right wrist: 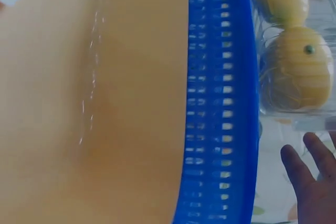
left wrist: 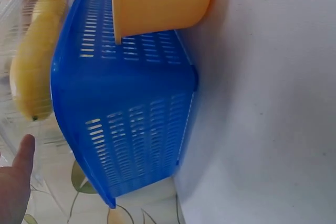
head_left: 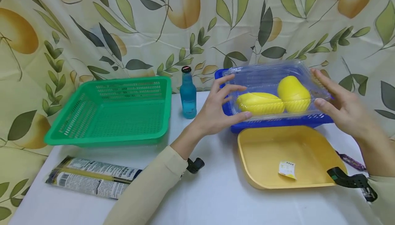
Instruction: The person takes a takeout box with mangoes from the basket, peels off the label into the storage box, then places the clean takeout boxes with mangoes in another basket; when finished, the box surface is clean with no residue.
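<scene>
A clear plastic box [head_left: 259, 74] holding two yellow fruits, one elongated [head_left: 260, 102] and one pear-shaped [head_left: 293, 95], sits at the top of a blue slotted basket [head_left: 277, 123]. At the box's left end is my left hand [head_left: 217, 110], fingers spread and thumb by the front edge. My right hand [head_left: 347, 105] is beside the right end, its fingers and thumb extended. In the right wrist view, the fingertips [right wrist: 289, 155] appear slightly apart from the box. Whether the left fingers touch the plastic cannot be told.
In front of the blue basket stands a yellow basin [head_left: 262, 170] with a paper label [head_left: 287, 169] inside. Further left are a blue bottle [head_left: 188, 95], a green basket [head_left: 108, 141] and a printed package [head_left: 92, 177]. A purple wrapper [head_left: 351, 161] lies right of the basin. Patterned cloth hangs behind.
</scene>
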A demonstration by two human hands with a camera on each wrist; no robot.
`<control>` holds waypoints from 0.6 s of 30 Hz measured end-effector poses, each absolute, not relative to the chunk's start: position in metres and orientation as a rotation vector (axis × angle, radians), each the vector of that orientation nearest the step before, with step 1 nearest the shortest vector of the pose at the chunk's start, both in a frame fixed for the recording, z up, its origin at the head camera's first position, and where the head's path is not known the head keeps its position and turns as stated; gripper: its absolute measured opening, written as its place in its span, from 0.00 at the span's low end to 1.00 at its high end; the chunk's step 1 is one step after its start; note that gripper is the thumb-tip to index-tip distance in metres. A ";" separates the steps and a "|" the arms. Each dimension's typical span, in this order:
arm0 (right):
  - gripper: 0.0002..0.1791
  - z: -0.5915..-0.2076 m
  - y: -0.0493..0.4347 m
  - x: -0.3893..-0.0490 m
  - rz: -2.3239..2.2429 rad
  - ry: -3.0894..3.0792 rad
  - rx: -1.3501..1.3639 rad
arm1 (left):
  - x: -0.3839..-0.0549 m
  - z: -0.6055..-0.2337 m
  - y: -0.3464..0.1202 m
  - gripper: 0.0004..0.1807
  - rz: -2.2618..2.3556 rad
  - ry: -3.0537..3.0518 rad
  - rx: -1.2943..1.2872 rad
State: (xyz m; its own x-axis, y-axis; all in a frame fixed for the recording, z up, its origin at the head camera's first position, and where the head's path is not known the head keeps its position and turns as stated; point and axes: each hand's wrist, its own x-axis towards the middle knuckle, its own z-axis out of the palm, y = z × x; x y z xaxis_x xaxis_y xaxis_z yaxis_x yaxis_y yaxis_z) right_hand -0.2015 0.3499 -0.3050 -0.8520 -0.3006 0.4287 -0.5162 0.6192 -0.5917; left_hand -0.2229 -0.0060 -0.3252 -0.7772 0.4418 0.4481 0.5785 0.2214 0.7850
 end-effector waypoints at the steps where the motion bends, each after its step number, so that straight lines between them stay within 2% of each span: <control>1: 0.42 -0.306 0.350 -0.203 1.071 -2.559 0.651 | -0.225 -0.325 -0.006 0.33 -1.596 -2.357 -0.989; 9: 0.43 -0.311 0.355 -0.214 1.076 -2.626 0.602 | -0.237 -0.328 -0.001 0.33 -1.521 -2.454 -0.959; 18: 0.43 -0.321 0.361 -0.220 1.091 -2.795 0.503 | -0.246 -0.341 0.006 0.34 -1.231 -2.632 -0.906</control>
